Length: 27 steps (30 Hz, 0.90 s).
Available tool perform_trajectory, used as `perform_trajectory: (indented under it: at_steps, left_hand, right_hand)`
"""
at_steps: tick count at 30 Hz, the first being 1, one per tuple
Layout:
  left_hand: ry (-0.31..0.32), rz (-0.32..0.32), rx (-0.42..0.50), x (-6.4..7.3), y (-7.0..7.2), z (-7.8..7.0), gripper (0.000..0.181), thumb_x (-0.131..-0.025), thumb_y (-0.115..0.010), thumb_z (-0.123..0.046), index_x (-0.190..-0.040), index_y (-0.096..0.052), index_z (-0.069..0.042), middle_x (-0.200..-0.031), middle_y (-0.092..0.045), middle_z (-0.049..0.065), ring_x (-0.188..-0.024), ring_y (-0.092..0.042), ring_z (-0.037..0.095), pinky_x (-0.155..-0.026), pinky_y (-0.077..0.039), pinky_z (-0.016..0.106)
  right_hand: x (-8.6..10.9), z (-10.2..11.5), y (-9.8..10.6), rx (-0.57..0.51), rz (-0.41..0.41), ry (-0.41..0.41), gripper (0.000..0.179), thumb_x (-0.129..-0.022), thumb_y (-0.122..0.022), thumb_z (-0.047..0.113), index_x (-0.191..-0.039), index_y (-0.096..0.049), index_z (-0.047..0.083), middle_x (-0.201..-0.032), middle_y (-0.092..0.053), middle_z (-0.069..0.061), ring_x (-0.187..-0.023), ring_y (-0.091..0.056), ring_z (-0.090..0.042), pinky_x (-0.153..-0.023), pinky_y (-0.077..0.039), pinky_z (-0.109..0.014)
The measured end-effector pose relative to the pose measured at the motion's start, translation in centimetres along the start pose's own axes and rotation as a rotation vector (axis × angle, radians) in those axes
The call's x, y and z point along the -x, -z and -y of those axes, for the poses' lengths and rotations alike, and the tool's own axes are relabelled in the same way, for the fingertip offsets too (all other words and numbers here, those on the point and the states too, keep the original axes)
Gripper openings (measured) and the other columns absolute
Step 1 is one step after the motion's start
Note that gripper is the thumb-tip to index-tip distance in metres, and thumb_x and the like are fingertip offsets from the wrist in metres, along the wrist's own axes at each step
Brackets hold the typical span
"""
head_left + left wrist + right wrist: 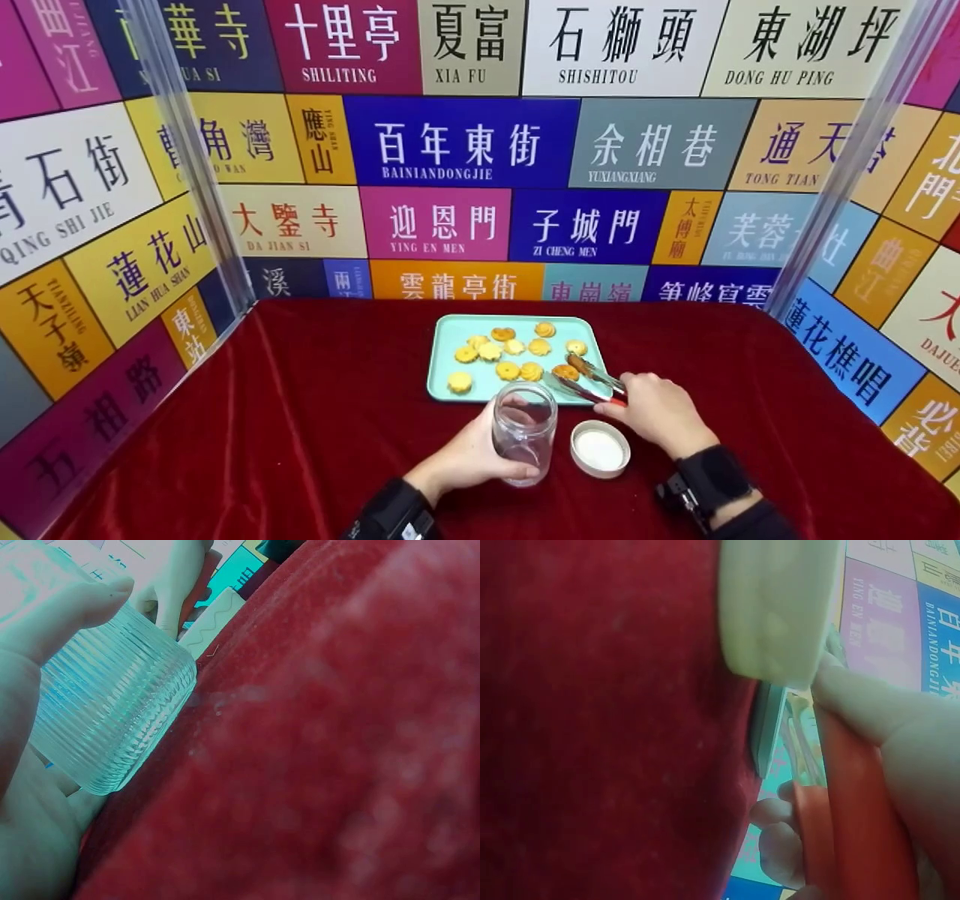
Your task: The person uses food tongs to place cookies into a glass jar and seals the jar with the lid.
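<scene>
My left hand (463,454) grips a clear glass jar (525,444), open at the top, its mouth tilted slightly toward the tray. Ribbed glass shows on the jar (124,709) in the left wrist view. My right hand (664,414) holds metal tongs with red-orange handles (866,814). The tongs' two arms are spread over the tray's front right corner, with a browner cookie (565,372) between their ends. Several yellow cookies (490,352) lie scattered on the mint-green tray (444,335). A round white lid (600,450) lies between the jar and my right hand.
A dark red velvet cloth (315,420) covers the table, with folds at the left. Behind it stands a wall of coloured panels (461,142) with Chinese lettering. Clear upright corner strips (832,157) stand at the back left and back right.
</scene>
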<state>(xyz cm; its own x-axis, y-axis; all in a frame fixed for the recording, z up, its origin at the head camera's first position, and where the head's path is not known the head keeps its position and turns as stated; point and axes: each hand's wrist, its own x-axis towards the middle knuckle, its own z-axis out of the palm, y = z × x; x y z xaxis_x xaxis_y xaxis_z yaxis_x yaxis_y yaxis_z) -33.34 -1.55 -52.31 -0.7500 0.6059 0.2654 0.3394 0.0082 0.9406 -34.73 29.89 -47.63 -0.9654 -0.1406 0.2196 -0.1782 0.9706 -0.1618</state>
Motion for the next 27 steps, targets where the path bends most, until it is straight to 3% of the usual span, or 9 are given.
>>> perform_trajectory:
  at_steps: [8,21,27]
  left_hand:
    - [-0.001,-0.003,-0.015,0.06,0.03,0.01,0.098,-0.077,-0.096,-0.016,-0.157,-0.04,-0.019,-0.137,-0.066,-0.002,-0.129,-0.061,0.014,-0.116,-0.043,0.032]
    - [-0.002,0.0,0.003,-0.02,-0.01,-0.02,0.095,-0.077,-0.096,-0.014,-0.155,-0.041,-0.022,-0.137,-0.066,-0.001,-0.129,-0.061,0.015,-0.116,-0.043,0.032]
    - [0.005,-0.004,-0.002,0.03,0.03,-0.07,0.097,-0.077,-0.096,-0.014,-0.156,-0.04,-0.023,-0.138,-0.066,-0.002,-0.13,-0.061,0.014,-0.117,-0.042,0.033]
  right_hand:
    - [0.31,0.09,0.03,0.026,-0.008,0.01,0.048,-0.089,-0.084,0.047,-0.102,-0.07,0.004,-0.087,-0.072,-0.014,-0.073,-0.069,-0.036,-0.062,-0.055,-0.054]
    - [0.33,-0.09,0.13,0.036,-0.038,0.033,0.043,-0.09,-0.083,0.045,-0.098,-0.069,0.006,-0.086,-0.071,-0.016,-0.072,-0.068,-0.039,-0.06,-0.054,-0.055]
    - [0.27,-0.41,0.66,0.013,-0.047,0.02,0.041,-0.09,-0.084,0.045,-0.093,-0.066,0.008,-0.079,-0.068,-0.01,-0.067,-0.066,-0.035,-0.056,-0.051,-0.052]
